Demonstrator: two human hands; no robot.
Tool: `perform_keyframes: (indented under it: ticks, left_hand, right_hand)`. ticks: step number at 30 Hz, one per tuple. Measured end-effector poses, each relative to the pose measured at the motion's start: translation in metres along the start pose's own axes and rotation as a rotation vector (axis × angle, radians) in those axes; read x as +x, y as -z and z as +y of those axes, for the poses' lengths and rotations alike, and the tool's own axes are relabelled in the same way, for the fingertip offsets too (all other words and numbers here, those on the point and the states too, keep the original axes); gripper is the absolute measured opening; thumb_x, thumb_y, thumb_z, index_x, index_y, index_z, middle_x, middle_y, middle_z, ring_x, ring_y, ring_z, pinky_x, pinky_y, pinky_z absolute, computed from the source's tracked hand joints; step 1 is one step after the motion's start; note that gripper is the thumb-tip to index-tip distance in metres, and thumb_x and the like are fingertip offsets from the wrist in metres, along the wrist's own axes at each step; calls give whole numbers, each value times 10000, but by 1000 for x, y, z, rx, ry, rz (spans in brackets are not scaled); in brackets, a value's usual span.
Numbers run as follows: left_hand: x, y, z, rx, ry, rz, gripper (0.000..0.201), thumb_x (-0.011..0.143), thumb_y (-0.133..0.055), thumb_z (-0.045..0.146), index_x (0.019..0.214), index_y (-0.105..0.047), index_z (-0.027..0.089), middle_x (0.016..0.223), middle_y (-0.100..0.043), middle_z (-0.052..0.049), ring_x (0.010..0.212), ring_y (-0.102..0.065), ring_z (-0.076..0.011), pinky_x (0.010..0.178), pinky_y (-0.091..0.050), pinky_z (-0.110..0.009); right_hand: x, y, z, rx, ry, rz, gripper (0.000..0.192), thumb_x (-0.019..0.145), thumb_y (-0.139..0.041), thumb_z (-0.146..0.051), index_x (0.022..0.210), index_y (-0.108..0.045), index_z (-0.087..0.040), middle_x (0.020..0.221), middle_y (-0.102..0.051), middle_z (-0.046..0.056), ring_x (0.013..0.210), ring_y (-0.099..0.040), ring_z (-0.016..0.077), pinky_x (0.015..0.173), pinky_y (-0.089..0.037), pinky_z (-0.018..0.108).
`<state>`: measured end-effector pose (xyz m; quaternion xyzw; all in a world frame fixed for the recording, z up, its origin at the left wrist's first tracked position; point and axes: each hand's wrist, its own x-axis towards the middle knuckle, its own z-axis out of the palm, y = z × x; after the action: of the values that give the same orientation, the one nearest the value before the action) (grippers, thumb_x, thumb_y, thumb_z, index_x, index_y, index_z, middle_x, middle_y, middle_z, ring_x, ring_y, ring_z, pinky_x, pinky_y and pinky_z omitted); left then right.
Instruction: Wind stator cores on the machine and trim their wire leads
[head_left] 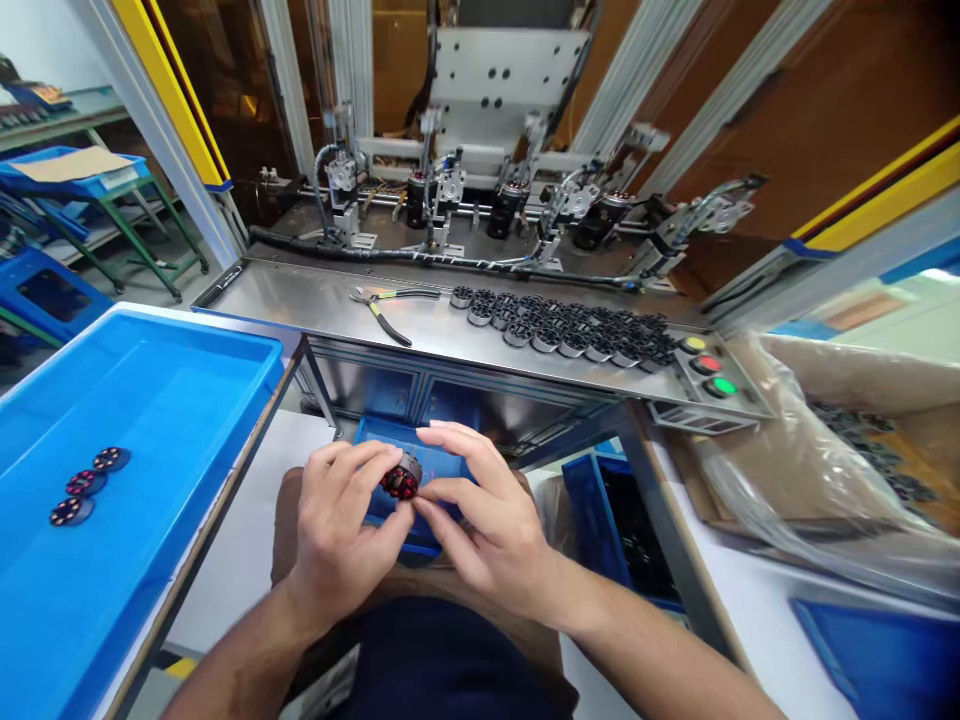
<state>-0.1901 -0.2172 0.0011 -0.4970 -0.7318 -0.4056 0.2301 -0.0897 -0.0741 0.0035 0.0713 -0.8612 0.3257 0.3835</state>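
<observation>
Motor part point(402, 477) pinched btwn left hand point(335, 520) & right hand point(491, 520) fingertips.

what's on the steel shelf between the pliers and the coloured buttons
In the head view, a cluster of round dark motor parts lies in rows on the steel shelf, between the pliers and the coloured buttons.

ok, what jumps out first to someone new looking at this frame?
Both hands meet at centre bottom: the left hand and right hand pinch a small round motor part with red windings. Behind them, a row of dark round parts lines the steel shelf, with pliers to its left. At far left, a big blue tray holds three flat discs.
</observation>
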Motion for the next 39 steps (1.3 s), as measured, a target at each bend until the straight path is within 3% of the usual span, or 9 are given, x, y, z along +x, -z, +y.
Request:
perform_keyframes:
  ticks: [7, 15, 17, 20, 24, 28, 33, 36, 39]
  left_hand:
    - [-6, 1, -4, -185, 40, -104, 454, 759, -701, -5, 1168, -631, 178, 1125, -714, -93, 1041, -673, -208, 918, -560, -347]
    - [-16, 5, -10, -545, 181, -161, 474, 750, -771, 39, 1172, -645, 211, 1134, -723, -65, 1094, -679, -186, 974, -550, -288]
    - [-16, 6, -10, -532, 155, -154, 468, 742, -774, 28, 1157, -657, 211, 1145, -713, -70, 1087, -678, -188, 966, -553, -293]
    - [-14, 6, -9, -450, 129, -130, 464, 734, -769, 10, 1144, -669, 203, 1162, -698, -83, 1077, -679, -197, 953, -559, -305]
    - [-12, 5, -7, -415, 109, -111, 488, 738, -744, -13, 1167, -662, 203, 1153, -696, -85, 1069, -680, -203, 931, -568, -309]
    - [-16, 5, -8, -514, 257, -100, 479, 734, -772, 18, 1150, -679, 236, 1139, -701, -71, 1076, -674, -210, 950, -560, -322]
    - [-19, 4, -9, -707, 501, -80, 450, 770, -764, 63, 1150, -683, 289, 1164, -680, -56, 1102, -664, -207, 911, -579, -293]
    - [-18, 2, -7, -700, 530, -70, 462, 758, -776, 60, 1145, -693, 298, 1156, -678, -41, 1086, -667, -187, 921, -569, -260]
    - [-17, 1, -4, -709, 542, -64, 466, 744, -788, 58, 1133, -703, 300, 1154, -680, -31, 1077, -672, -178, 912, -572, -241]
  right_hand:
    - [19, 15, 0, 110, 28, -76, 115, 892, -579, -50, 951, -606, -145, 1233, -609, 210, 1239, -566, 256, 989, -534, 443]
    - [23, 28, 29, 211, -132, -211, 84, 940, -587, -126, 897, -635, -181, 1199, -644, 134, 1108, -625, 201, 932, -522, 375]
    - [21, 31, 27, 265, -175, -204, 33, 944, -615, -196, 941, -646, -187, 1216, -639, 133, 1134, -617, 213, 957, -509, 386]
    - [20, 31, 14, 327, -174, -199, 231, 869, -732, -363, 980, -654, -177, 1315, -582, 167, 1210, -579, 263, 989, -488, 409]
    - [21, 27, 3, 298, -156, -279, 63, 879, -702, -212, 876, -653, -173, 1349, -560, 164, 1271, -546, 260, 1018, -466, 393]
    - [17, 30, 15, 297, -254, -257, 98, 929, -607, -148, 846, -630, -194, 1323, -589, 127, 1220, -577, 229, 976, -488, 386]
    - [12, 31, 24, 337, -246, -237, 160, 860, -735, -216, 991, -643, -218, 1405, -535, 132, 1267, -546, 261, 1009, -477, 421]
    - [12, 20, 16, 355, -158, -217, 295, 785, -816, -244, 1023, -645, -203, 1455, -483, 168, 1312, -514, 293, 1002, -482, 422]
    - [12, 5, 9, 374, -138, -135, 130, 838, -750, -186, 937, -666, -195, 1426, -516, 161, 1314, -516, 279, 994, -482, 409]
